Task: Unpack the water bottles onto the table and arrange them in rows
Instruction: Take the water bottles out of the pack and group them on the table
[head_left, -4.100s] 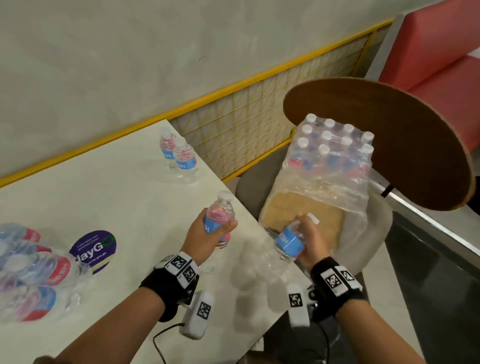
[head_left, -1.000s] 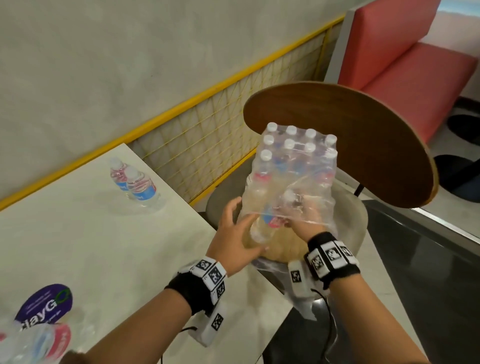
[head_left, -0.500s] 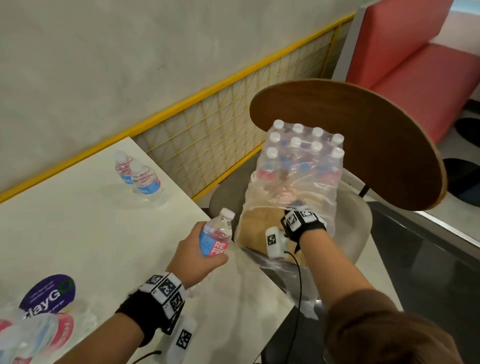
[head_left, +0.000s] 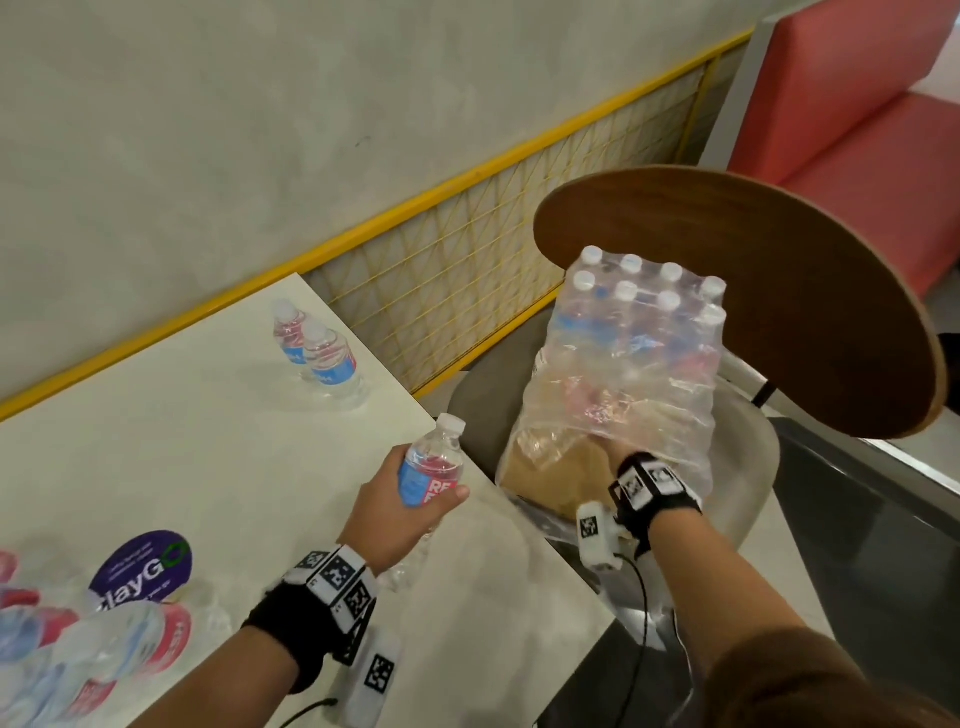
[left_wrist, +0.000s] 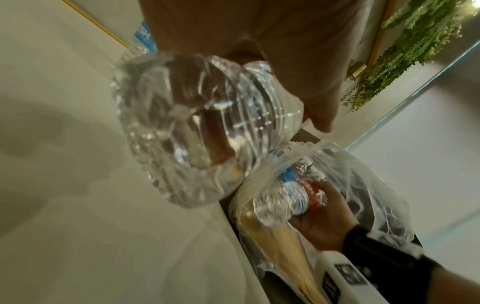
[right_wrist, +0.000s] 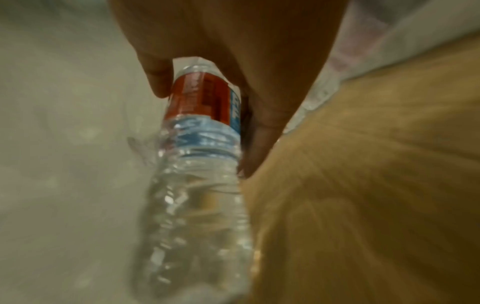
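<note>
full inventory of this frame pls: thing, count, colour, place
standing bottles: 2, clear with blue and red labels, upright on the table's far edge.
held bottle: 1, clear, blue and red label, over the table's right edge.
second held bottle: 1, clear, red label, inside the wrap.
shrink-wrapped pack: 1, clear plastic, white caps, on the chair.
lying bottles: several, count unclear, blurred, near left of the table.
sticker: 1, purple, on the table.
table: 1, cream.
chair: 1, brown wooden back.
bench: 1, red, far right.
left hand: grips the held bottle.
right hand: grips the second held bottle.

"layG" on purple sticker (head_left: 141, 569)
</note>
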